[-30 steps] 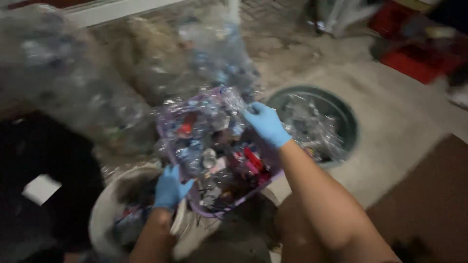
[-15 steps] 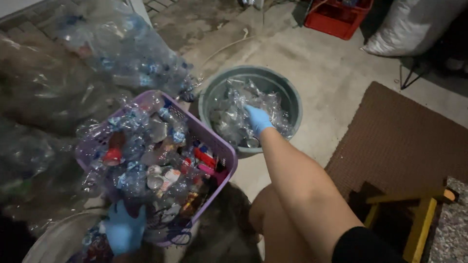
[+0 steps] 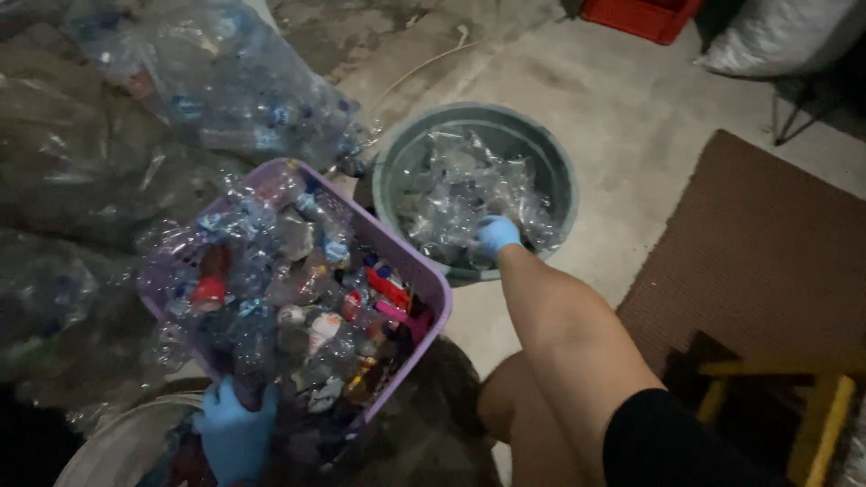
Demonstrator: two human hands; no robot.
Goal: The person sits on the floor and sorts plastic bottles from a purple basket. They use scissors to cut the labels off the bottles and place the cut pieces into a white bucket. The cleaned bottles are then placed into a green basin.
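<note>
Hands: both in blue gloves, and I am watching them from above.
Left hand (image 3: 233, 431): near left, low in the view, under the near edge of the purple basket (image 3: 424, 271). Fingers look wrapped up against the basket's underside, gripping it; the palm itself is in shadow, so I cannot tell more.
Right hand (image 3: 495, 236): arm stretched far, reaching into the grey tub (image 3: 559, 171). Fingers are curled down among the clear crushed bottles (image 3: 469, 194) inside the tub; whether they pinch one bottle or only press on the heap, I cannot tell.
Purple basket: held up and tilted, left of centre, just beside the tub's near left rim. It is piled full of squashed plastic bottles, with red caps (image 3: 208, 290) and scraps of red and pink plastic mixed in.
Grey tub: round, standing on the concrete floor (image 3: 631, 99), far of centre, about half full of clear plastic.
Big clear bags (image 3: 225, 81): far left and along the left side, stuffed with more bottles, one touching the basket's far corner.
White bucket rim (image 3: 108, 442): near left, directly below the basket and my left hand.
Brown mat (image 3: 767, 243): right side, on the floor, well apart from the tub.
Yellow stool (image 3: 812, 397): near right, on the edge of the mat.
Red crate (image 3: 645, 13): far right, at the top edge.
</note>
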